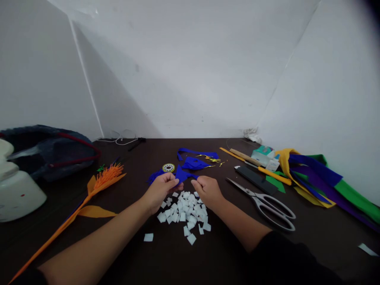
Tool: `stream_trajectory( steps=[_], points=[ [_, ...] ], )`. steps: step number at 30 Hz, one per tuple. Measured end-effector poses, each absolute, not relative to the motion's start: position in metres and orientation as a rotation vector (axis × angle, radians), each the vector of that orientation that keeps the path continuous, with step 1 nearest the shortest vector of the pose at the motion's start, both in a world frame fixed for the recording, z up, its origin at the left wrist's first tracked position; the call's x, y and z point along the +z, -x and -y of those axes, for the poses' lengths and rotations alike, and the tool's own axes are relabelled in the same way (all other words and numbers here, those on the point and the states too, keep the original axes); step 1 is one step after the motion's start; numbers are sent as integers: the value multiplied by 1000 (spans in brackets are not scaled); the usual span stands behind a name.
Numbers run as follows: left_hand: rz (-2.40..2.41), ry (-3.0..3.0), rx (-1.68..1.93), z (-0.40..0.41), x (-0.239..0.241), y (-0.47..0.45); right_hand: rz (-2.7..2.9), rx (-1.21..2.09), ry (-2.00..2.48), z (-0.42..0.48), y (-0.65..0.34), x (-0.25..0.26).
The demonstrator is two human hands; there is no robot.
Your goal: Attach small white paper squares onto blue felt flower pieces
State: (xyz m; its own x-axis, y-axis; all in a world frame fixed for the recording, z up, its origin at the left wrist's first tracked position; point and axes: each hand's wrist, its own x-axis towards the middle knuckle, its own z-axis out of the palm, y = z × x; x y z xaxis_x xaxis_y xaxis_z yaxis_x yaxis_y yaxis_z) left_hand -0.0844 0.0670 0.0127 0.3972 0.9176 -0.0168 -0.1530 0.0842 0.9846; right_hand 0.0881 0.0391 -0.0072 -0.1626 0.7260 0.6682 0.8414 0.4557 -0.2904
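Note:
A piece of blue crepe paper is stretched between my two hands. My left hand pinches its wide, pointed part between thumb and fingers. Its narrow, twisted-looking end runs into my right hand, which is closed around it in a loose fist. Below and between the hands lies a heap of small white squares, some of them scattered toward me. Just behind my left hand are a blue fringed bundle and a round disc with a ring of dark holes.
Blue scraps and yellow bits lie beyond my hands. Scissors, a black case, an orange-handled cutter and coloured strips lie right. An orange paper flower, white bottle and dark bag are left.

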Motion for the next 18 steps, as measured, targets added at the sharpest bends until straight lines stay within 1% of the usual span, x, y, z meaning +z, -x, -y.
stream_trajectory(
  steps=[5, 12, 18],
  points=[
    [-805, -1227, 953, -66, 13, 84, 1871, -119, 1306, -40, -89, -9],
    [-810, -1236, 959, -68, 11, 85, 1780, 164, 1168, -45, -96, -13],
    [-814, -1249, 955, -70, 10, 85, 1779, 175, 1190, -45, -96, -13]
  ],
)
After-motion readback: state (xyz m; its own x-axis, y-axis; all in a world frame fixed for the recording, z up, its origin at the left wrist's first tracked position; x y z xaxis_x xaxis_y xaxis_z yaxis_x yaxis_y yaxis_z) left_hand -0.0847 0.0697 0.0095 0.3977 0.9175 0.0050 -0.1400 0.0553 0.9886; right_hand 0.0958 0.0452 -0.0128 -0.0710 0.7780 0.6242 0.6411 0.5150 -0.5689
